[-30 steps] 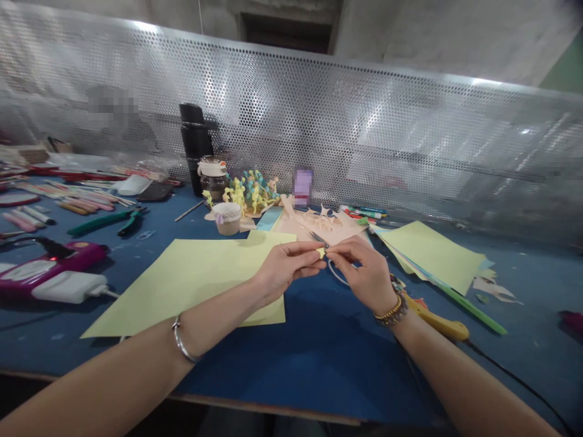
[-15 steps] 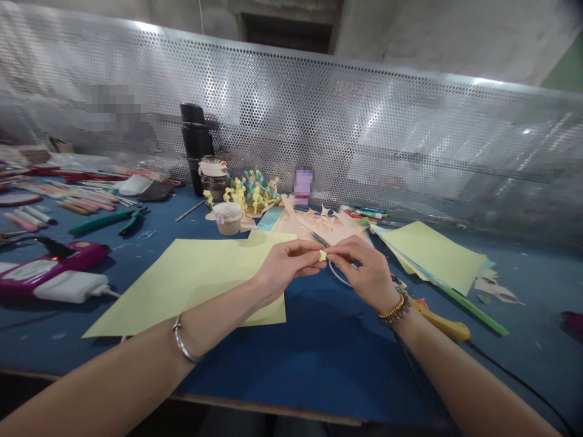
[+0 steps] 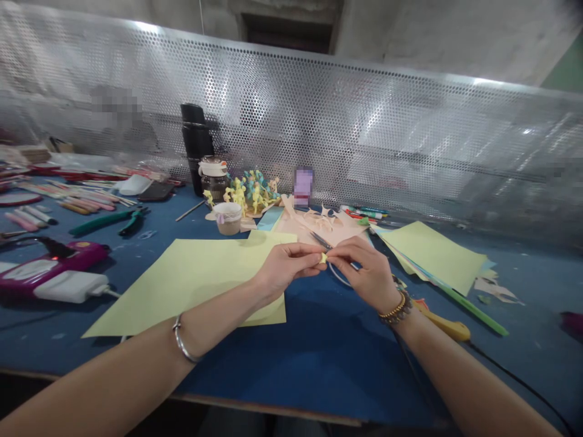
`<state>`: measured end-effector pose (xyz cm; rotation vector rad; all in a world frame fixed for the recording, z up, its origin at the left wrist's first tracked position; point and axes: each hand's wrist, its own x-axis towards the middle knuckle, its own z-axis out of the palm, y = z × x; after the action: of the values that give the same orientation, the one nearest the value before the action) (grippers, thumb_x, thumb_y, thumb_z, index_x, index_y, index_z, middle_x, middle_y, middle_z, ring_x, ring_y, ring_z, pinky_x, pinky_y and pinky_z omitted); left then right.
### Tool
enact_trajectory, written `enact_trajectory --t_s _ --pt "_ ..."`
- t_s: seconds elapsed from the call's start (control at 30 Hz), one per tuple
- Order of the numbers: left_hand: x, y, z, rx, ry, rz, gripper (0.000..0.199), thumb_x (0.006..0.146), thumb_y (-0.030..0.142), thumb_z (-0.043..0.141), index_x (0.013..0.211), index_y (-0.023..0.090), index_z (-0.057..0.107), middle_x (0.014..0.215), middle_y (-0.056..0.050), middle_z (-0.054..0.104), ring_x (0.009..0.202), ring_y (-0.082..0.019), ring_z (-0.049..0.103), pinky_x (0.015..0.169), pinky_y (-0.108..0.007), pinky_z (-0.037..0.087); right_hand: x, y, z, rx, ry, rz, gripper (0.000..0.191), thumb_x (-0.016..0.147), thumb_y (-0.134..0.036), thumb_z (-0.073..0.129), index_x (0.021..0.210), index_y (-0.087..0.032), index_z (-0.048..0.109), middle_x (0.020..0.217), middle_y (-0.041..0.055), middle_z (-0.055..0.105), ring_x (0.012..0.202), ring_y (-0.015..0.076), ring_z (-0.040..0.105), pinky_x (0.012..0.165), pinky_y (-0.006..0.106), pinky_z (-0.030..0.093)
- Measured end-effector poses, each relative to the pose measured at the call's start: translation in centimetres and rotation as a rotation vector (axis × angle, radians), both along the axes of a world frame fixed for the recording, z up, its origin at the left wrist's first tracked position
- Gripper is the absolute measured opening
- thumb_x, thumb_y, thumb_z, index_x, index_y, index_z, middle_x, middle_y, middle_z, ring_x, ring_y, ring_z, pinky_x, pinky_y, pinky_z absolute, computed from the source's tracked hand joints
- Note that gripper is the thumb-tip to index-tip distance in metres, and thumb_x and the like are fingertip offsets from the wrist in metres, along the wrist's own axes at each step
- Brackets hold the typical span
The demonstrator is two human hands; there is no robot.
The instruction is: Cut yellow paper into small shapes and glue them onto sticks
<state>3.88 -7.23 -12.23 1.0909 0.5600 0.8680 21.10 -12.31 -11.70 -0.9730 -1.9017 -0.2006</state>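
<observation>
Slightly lower now, the yellow scrap (image 3: 323,258) is sitting right of the paper sheet (image 3: 191,273), left hand (image 3: 290,264) and right hand (image 3: 362,267) pinching it.

Saw a perforated metal screen (image 3: 282,121) along the back of the blue surface (image 3: 319,364), with a black flask (image 3: 197,145) upright before it and a lidded jar (image 3: 214,182) just beside; noticed green pliers (image 3: 100,223) lying at left, beyond a purple power strip (image 3: 86,252) bearing a white charger (image 3: 70,286), near pink and white pens (image 3: 31,216)
</observation>
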Motion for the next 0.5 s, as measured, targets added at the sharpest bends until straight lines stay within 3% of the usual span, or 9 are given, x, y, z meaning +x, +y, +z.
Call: enact_trajectory --t_s 0.5 --pt "0.10 -0.23 0.42 -0.052 0.022 -0.013 0.017 0.074 0.012 0.069 0.091 0.013 0.069 0.079 -0.004 0.071 0.073 -0.013 0.068 0.072 -0.024 0.054 0.03 -0.18 0.06 -0.016 -0.054 -0.133 0.008 0.085 -0.021 0.057 0.083 -0.021 0.064 0.081 0.0038 0.063 0.076 0.0162 0.062 0.065 0.028 0.050"
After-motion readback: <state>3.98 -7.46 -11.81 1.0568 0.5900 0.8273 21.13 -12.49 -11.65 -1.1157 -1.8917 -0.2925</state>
